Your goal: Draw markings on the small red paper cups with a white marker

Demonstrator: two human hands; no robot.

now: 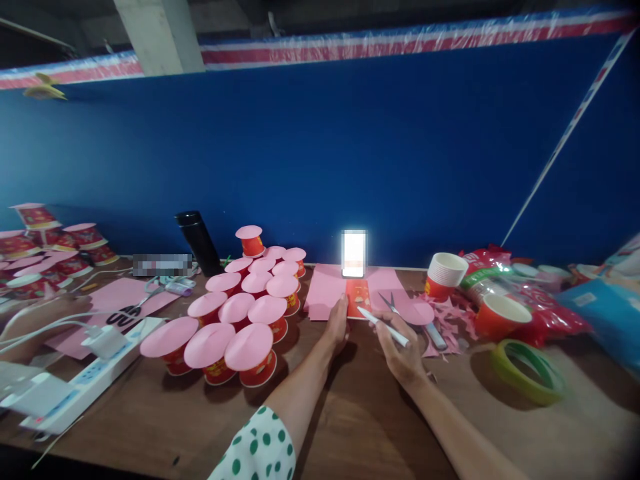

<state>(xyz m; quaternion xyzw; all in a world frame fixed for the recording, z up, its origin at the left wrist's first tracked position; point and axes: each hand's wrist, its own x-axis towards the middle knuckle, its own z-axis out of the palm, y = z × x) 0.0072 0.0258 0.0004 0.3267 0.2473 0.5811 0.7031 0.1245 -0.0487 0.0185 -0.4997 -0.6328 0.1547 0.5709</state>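
My left hand [339, 325] is closed at the left side of a red patterned piece [357, 298]; its fingertips are partly hidden. That piece lies over stacked pink paper sheets [323, 293], just below a bright upright phone [354, 250]. In my right hand [403, 352] is a white pen [384, 327], its tip pointing left close to the red piece. Scissors [390, 303] lie beyond my right fingers, beside a pink paper disc [417, 311].
Left stand red paper cups topped with pink discs [249, 347], a black bottle [199, 243] and a power strip [95, 383]. Another person's hand [55, 320] is at far left. Right are stacked cups [447, 273], pink scraps [450, 327] and a tape roll [527, 373].
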